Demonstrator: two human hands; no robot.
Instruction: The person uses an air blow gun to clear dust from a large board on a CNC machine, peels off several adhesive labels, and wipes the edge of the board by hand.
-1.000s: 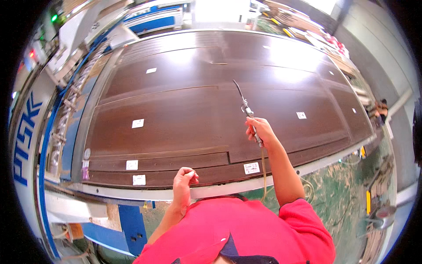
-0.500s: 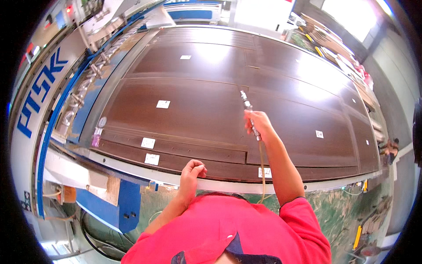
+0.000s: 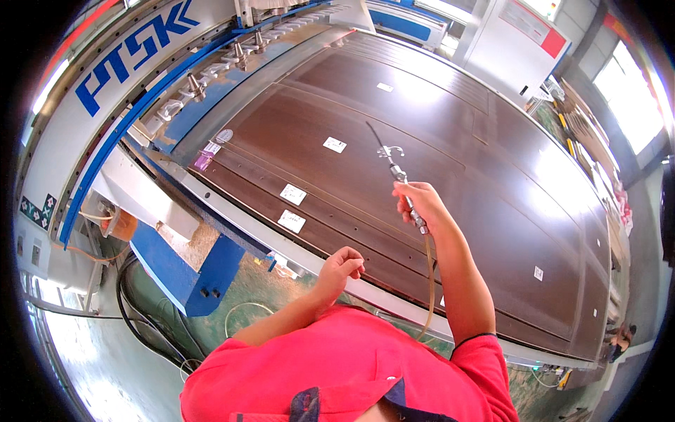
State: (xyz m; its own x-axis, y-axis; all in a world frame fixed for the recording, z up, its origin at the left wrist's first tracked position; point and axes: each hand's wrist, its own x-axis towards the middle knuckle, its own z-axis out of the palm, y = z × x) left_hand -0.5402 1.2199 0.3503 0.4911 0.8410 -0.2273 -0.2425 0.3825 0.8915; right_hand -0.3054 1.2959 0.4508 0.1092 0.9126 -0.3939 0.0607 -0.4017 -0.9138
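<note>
My right hand [image 3: 420, 205] is wrapped round a silver air blow gun [image 3: 399, 174], held over the brown panel sheet [image 3: 415, 239]. Its thin dark nozzle [image 3: 374, 133] points away from me and to the left. From the grip's lower end, a yellowish air hose [image 3: 431, 281] runs down toward my body. My left hand [image 3: 341, 273] hovers by the near edge of the machine bed, fingers loosely curled in, with nothing visible in them. Grooves divide the sheet into panels, several bearing white labels [image 3: 334, 144].
On the left stands a white machine gantry [image 3: 133, 53] with a blue rail. Tool holders [image 3: 195, 86] line the bed's far-left side. A white cabinet [image 3: 508, 53] stands at the back, and boards [image 3: 580, 126] are stacked at the right. A purple item [image 3: 204, 160] lies on the sheet's left corner.
My view has turned left, bringing more of the gantry in. The blow gun's long nozzle and a pale ring-like shape by it now show. Both hands keep their closed posture.
</note>
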